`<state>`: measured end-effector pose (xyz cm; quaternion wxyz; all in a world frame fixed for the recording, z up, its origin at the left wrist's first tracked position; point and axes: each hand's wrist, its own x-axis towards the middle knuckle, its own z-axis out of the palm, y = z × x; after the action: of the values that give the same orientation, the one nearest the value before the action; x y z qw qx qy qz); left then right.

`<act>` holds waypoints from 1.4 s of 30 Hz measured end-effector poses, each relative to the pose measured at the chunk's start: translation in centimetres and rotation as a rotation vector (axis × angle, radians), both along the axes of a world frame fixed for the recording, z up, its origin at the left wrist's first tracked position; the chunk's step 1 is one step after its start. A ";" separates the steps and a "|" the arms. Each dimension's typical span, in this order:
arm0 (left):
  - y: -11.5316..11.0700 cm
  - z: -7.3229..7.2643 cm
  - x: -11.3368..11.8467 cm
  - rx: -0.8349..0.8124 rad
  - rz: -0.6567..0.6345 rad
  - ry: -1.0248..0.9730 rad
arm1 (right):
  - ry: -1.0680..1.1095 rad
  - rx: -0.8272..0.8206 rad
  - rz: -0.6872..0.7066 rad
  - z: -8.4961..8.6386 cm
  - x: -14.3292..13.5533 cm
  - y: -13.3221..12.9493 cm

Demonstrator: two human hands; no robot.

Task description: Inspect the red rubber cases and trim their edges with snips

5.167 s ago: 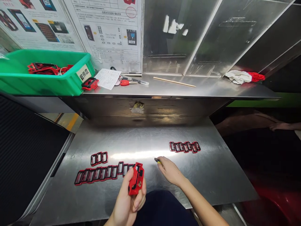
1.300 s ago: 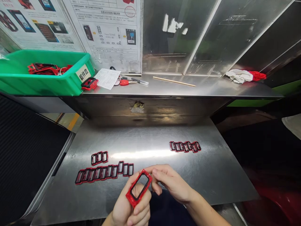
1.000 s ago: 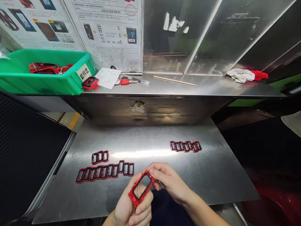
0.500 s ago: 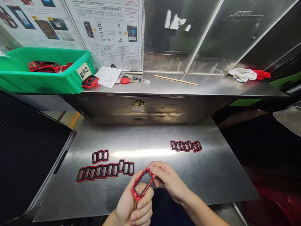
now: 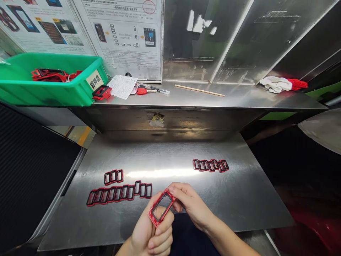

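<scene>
Fingers of the left hand [image 5: 160,231] are curled closed around a small rectangular red-and-black frame [image 5: 152,217], with 1 fingertip showing through its opening. The right hand [image 5: 195,206] meets it at the upper corner, thumb and forefinger nearly closed on the edge; whether they also hold something small, I cannot tell. The frame is tilted and lifted clear of the brushed-metal table [image 5: 226,199], so 1 piece is in both hands, apart from the others. I judge that the left grip steadies it while the right fingers work at or feel that corner.

Outward from the held piece, a long row of about 10 red-and-black frames [image 5: 117,194] lies between 9 and 10 o'clock. Just beyond it, at 10 o'clock, sits a short row of 3 matching frames [image 5: 114,176]. At 2 o'clock lies a tight cluster of roughly 7 similar frames [image 5: 211,165].

Farther off, on the raised metal shelf [image 5: 239,97], a green plastic bin [image 5: 50,93] holding red-and-black parts stands between 10 and 11 o'clock, and a thin wooden stick [image 5: 199,90] lies at 1 o'clock.
</scene>
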<state>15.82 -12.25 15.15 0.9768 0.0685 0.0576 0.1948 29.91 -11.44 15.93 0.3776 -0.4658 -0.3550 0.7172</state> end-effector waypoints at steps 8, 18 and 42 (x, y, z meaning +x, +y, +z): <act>-0.9 -0.8 0.2 0.122 0.127 0.449 | -0.029 0.134 0.084 0.5 0.3 -0.3; -0.3 0.0 -0.2 0.100 0.178 0.690 | -0.154 0.102 0.044 -2.6 0.9 0.8; 13.0 -11.5 -8.4 0.804 -0.395 2.324 | -1.233 -0.136 -0.307 -16.8 11.2 2.9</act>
<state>7.43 0.79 3.61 0.2698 0.5016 0.8120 -0.1275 41.07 -8.54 -0.90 0.1723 -0.8614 -0.3899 0.2762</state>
